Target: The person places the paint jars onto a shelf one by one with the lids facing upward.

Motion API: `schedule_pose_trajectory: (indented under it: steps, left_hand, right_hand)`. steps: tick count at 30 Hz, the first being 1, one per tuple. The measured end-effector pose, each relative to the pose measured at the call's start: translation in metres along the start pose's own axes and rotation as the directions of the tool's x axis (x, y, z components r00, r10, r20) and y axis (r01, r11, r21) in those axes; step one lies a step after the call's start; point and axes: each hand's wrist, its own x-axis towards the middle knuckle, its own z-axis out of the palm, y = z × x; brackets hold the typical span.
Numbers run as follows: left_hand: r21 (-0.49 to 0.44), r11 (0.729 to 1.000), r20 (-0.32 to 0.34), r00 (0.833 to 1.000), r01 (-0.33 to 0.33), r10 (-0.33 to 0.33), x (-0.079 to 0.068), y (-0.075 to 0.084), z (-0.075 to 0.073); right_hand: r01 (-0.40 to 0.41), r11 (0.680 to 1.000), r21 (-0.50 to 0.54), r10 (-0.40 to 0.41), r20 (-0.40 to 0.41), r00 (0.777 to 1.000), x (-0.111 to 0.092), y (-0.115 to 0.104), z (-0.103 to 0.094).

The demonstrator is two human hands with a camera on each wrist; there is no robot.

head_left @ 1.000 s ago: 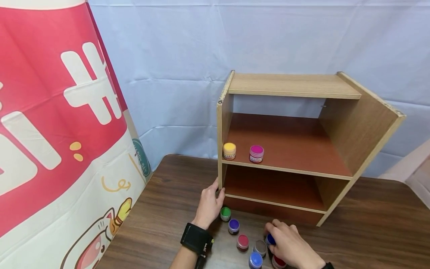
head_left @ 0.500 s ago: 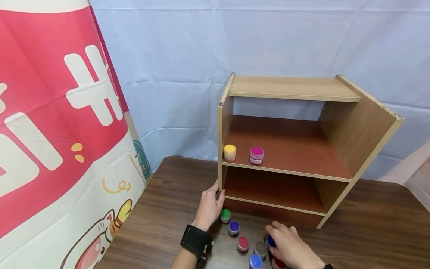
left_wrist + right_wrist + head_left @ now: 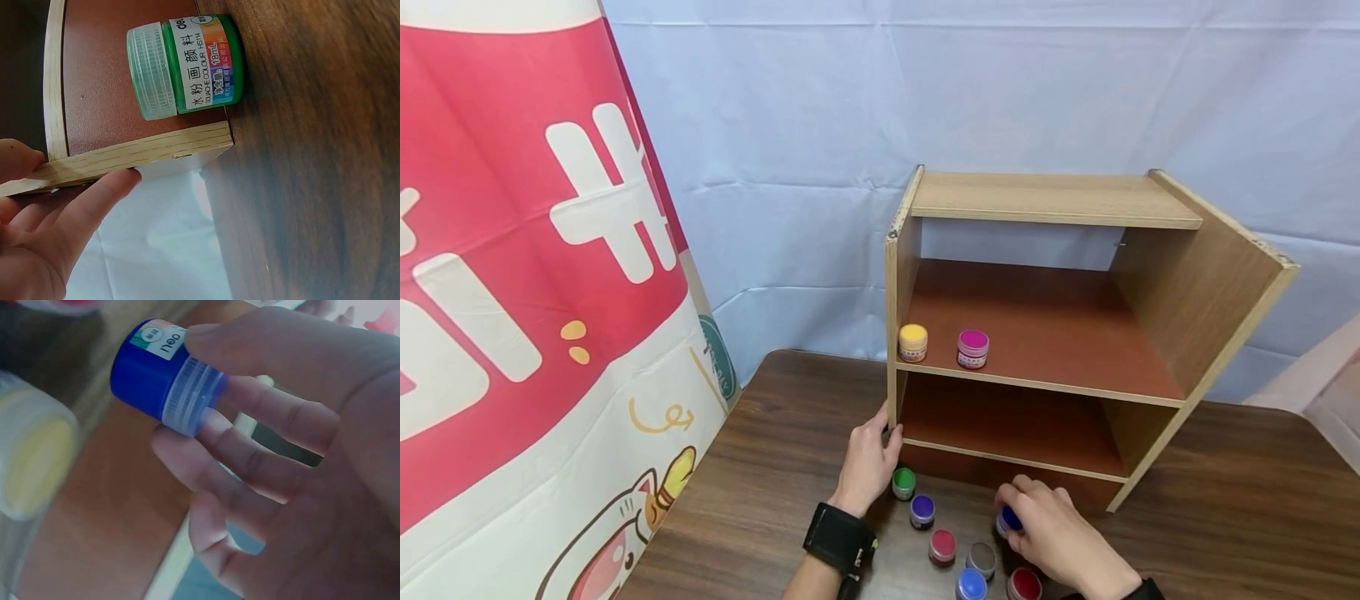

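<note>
My right hand (image 3: 1060,533) pinches a dark blue gouache paint jar (image 3: 144,375) between thumb and fingertips, in front of the shelf's base. In the right wrist view the jar's clear lid faces the palm. With thumb on one side and fingers on the other, my left hand (image 3: 865,462) grips the lower left side panel (image 3: 150,150) of a small wooden shelf unit (image 3: 1052,196). A green paint jar (image 3: 203,65) stands right by that panel's foot, close to the left hand.
On the middle board (image 3: 1060,333) stand a yellow jar (image 3: 913,342) and a magenta jar (image 3: 972,350). Several jars dot the table in front: purple (image 3: 922,511), pink-red (image 3: 942,547), grey-brown (image 3: 981,560), lighter blue (image 3: 971,584) and dark red (image 3: 1024,584). A printed cloth (image 3: 490,200) hangs at left.
My right hand has moved slightly forward and right with the dark blue jar, uncovering more of the dark red jar. The left hand keeps its grip on the shelf panel.
</note>
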Motion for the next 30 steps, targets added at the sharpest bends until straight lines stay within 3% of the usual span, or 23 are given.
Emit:
schedule_pose_trajectory:
  steps: [5, 9, 16, 24, 27, 30]
  left_hand:
    - [0.001, 1.0, 0.002, 1.0, -0.001, 0.001, 0.0, 0.001, 0.0]
    - [0.003, 1.0, -0.003, 1.0, -0.009, 0.009, 0.0, 0.001, -0.001]
    - [0.003, 1.0, 0.008, 1.0, -0.014, 0.014, 0.0, 0.001, -0.002]
    - [0.003, 1.0, 0.001, 1.0, -0.029, 0.029, 0.0, 0.001, -0.003]
    - [-0.004, 1.0, 0.0, 1.0, -0.023, 0.023, 0.0, 0.002, -0.002]
    - [0.002, 1.0, 0.0, 1.0, -0.017, 0.017, 0.0, 0.002, -0.002]
  right_hand:
    - [0.042, 0.999, -0.024, -0.044, -0.105, 0.993, 0.003, -0.002, -0.018]
    - [0.093, 0.992, -0.087, -0.11, -0.216, 0.97, 0.006, -0.006, -0.035]
    - [0.185, 0.971, -0.151, -0.231, -0.391, 0.891, 0.012, -0.01, -0.073]
    - [0.239, 0.96, -0.147, -0.28, -0.548, 0.788, 0.022, -0.009, -0.107]
    - [0.251, 0.955, -0.159, -0.297, -0.572, 0.765, 0.025, -0.009, -0.113]
    - [0.25, 0.954, -0.164, -0.298, -0.582, 0.756, 0.028, -0.008, -0.118]
